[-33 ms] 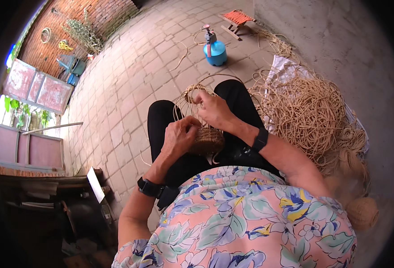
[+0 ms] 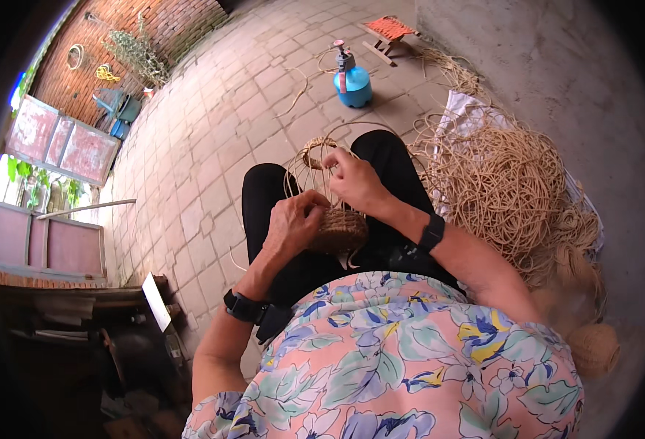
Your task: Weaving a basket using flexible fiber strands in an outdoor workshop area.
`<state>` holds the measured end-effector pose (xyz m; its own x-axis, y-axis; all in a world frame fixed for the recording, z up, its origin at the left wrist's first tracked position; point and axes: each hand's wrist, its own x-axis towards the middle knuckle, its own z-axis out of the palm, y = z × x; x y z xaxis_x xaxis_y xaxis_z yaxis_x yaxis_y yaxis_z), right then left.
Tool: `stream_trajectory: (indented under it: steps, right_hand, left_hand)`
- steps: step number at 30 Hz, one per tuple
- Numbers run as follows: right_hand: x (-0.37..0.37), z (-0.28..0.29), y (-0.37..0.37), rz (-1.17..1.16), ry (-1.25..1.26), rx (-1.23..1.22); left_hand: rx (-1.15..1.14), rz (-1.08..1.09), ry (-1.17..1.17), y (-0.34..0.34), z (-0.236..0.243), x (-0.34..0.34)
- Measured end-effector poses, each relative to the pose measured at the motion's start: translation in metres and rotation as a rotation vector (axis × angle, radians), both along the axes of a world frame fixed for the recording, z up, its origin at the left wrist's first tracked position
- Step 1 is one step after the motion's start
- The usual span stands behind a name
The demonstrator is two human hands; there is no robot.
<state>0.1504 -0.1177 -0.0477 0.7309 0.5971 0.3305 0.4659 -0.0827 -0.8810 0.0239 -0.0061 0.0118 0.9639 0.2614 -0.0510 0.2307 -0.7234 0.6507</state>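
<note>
Between my black-clad thighs rests a small brown woven basket [image 2: 341,234], its body tightly woven nearest me. Bare, thin ribs run from it up to a braided ring [image 2: 314,154] at the far end. My left hand [image 2: 293,218] is closed at the left of the woven edge, thumb and fingers pinched on the basket. Just beyond it, my right hand [image 2: 355,183] is pinched around a thin tan cord [image 2: 363,123], which arches over toward my right knee. The exact spot where the fingertips grip is partly hidden.
A large tangled heap of tan cord [image 2: 502,190] lies on a white sheet [image 2: 463,110] to my right, with a ball of twine [image 2: 593,350] nearer. Ahead stand a blue pump sprayer [image 2: 355,89] and a folding stool [image 2: 390,31] with an orange seat. Dark clutter sits at lower left.
My right hand has shifted slightly right and toward me, and the cord now bows in a loop above the ring. My left hand and the basket look unmoved.
</note>
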Motion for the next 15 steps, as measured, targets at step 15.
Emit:
stream_trajectory:
  steps: [15]
  right_hand:
    - [0.114, -0.099, -0.304, -0.419, 0.581, -0.47]
  left_hand:
    - [-0.242, -0.108, 0.214, -0.016, 0.023, 0.016]
